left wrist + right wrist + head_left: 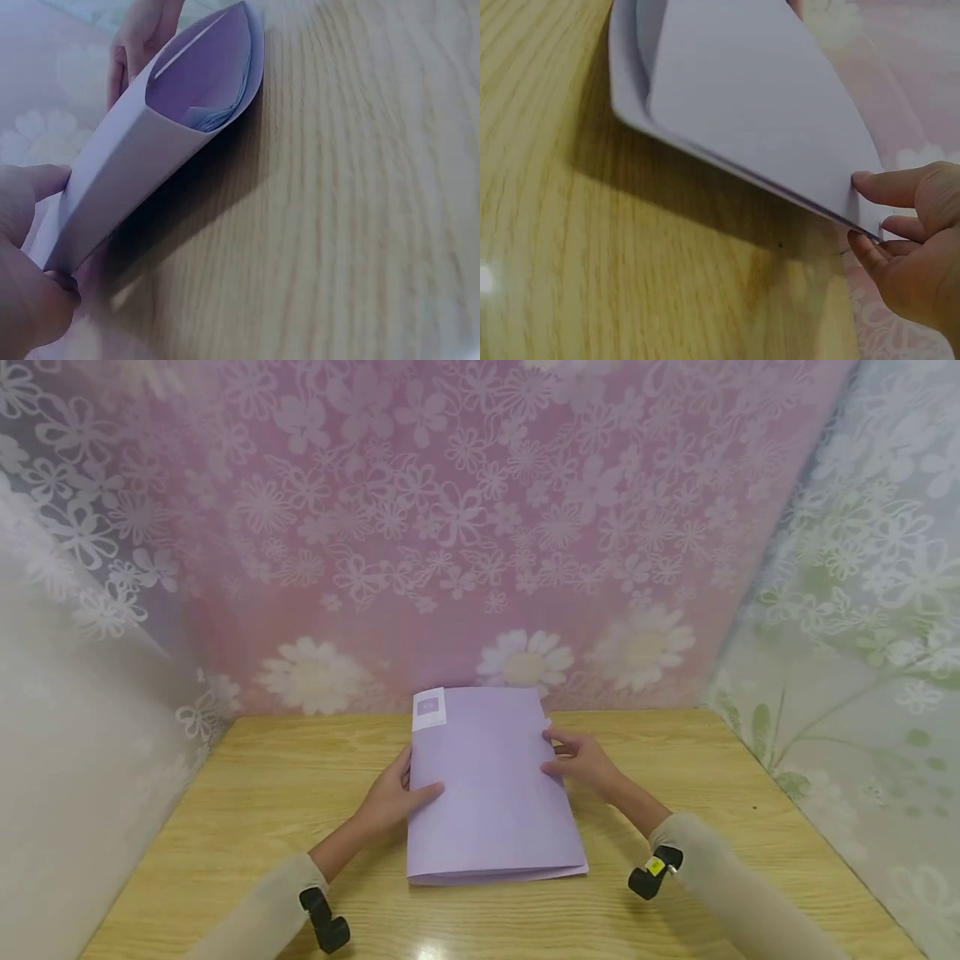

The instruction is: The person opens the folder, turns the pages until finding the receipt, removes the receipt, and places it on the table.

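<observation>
Left hand (386, 797) grips left edge of purple folder (487, 793), thumb on cover. Folder over middle of wooden table (262, 785), white label (430, 708) at far left corner, near end gaping, bluish sheets (212, 118) inside. Right hand (588, 766) pinches folder's right edge toward far end.

A pale purple folder (487, 793) is held over the wooden tabletop (247, 827), cover closed, gripped at the spine by the left hand (385, 797), pinched at the opposite edge by the right hand (587, 764)! A white label (430, 708) is carried at its upper left corner; the near end is bowed apart, and bluish sheets (217, 116) are revealed inside.
</observation>
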Demonstrator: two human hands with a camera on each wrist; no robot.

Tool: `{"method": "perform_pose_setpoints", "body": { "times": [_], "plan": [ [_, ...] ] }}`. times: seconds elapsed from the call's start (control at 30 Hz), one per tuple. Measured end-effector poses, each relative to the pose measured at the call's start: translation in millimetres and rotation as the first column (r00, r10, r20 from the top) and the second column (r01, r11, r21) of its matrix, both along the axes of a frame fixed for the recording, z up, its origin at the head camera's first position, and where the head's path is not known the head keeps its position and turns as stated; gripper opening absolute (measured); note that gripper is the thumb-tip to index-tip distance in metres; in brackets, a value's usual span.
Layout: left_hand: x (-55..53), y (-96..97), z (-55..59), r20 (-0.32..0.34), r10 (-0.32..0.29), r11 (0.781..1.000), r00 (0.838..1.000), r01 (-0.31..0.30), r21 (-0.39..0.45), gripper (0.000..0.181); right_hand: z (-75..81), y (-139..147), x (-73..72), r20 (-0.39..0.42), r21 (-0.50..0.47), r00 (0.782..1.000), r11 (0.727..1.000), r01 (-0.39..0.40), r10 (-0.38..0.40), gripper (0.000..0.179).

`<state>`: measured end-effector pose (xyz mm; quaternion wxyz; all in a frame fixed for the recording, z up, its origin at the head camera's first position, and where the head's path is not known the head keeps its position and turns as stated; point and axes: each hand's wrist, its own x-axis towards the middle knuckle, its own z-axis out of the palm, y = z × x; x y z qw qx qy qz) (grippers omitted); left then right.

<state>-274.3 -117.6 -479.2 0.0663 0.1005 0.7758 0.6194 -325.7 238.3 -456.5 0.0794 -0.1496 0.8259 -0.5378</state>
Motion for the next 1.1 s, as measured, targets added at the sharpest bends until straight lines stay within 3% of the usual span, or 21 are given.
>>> {"method": "perform_pose_setpoints", "body": {
  "times": [0.23, 0.4, 0.5, 0.67, 0.8, 0.97, 1.1],
  "plan": [
    [1.5, -10.0, -9.7, 0.019, 0.003, 0.999, 1.0, -0.002, -0.04, 0.103, -12.7, -3.9, -4.6, 0.01, -0.008, 0.999, 0.999, -0.041, 0.041, 0.065],
    [0.9, -11.3, -11.3, 0.011, 0.021, 0.995, 1.0, -0.02, -0.097, 0.102, -18.0, -1.4, -6.8, -0.055, 0.087, 0.992, 0.99, -0.107, 0.112, 0.064],
    [-0.1, -12.2, -11.4, -0.005, 0.032, 0.986, 0.999, -0.033, -0.164, 0.101, -18.5, 1.2, -6.4, -0.096, 0.195, 0.976, 0.965, -0.172, 0.194, 0.066],
    [-1.6, -13.2, -10.4, -0.017, 0.009, 0.962, 1.0, -0.013, -0.272, 0.096, -12.5, 7.1, -3.5, -0.197, 0.425, 0.925, 0.878, -0.219, 0.325, 0.067],
    [-1.3, -12.8, -9.6, -0.075, -0.075, 0.913, 0.994, 0.038, -0.407, 0.085, -7.5, 12.0, -3.3, -0.168, 0.534, 0.902, 0.806, -0.255, 0.397, 0.077],
    [1.9, -10.4, -7.4, -0.188, -0.206, 0.816, 0.96, 0.063, -0.575, 0.068, -2.3, 17.0, -4.1, -0.042, 0.61, 0.897, 0.722, -0.326, 0.44, 0.096],
    [3.7, -10.4, -6.8, -0.214, -0.26, 0.765, 0.942, 0.066, -0.64, 0.066, -0.2, 18.8, -4.4, 0.0, 0.64, 0.884, 0.679, -0.36, 0.468, 0.107]
  ]
}}
